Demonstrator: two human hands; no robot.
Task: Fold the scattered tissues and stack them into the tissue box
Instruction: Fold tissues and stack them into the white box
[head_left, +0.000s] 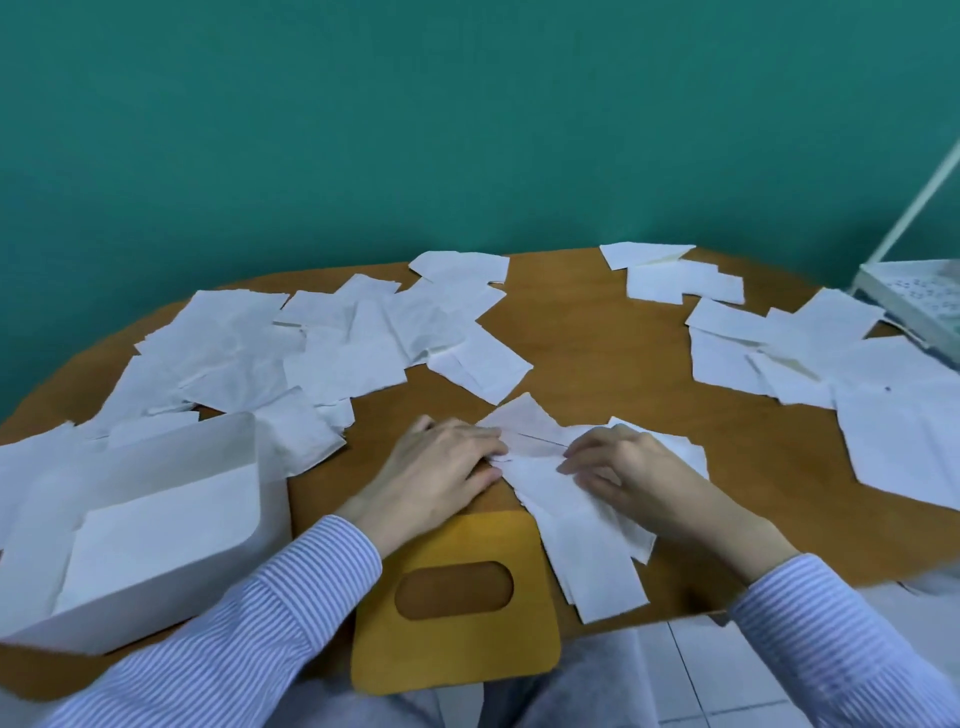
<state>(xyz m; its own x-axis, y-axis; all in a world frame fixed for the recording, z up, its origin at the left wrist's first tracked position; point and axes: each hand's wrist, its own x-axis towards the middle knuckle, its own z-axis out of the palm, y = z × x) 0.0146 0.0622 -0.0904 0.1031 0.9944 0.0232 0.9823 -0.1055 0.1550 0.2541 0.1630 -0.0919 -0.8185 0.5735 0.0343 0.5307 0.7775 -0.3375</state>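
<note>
A white tissue (535, 470) lies creased on the wooden table (597, 338) in front of me, over a small pile of other tissues (597, 561). My left hand (441, 473) lies flat with its fingertips pressing the tissue's left edge. My right hand (623, 467) rests on its right part, fingers slightly bent toward the crease. The open white tissue box (171, 525) stands at the near left with tissues inside. Its wooden lid (457, 649) with an oval slot lies at the table's near edge, between my arms.
Several loose tissues are scattered across the far left (291, 343), the far middle (670, 275) and the right side (831, 358) of the table. A white perforated tray (919, 301) sits at the far right edge. A teal wall stands behind.
</note>
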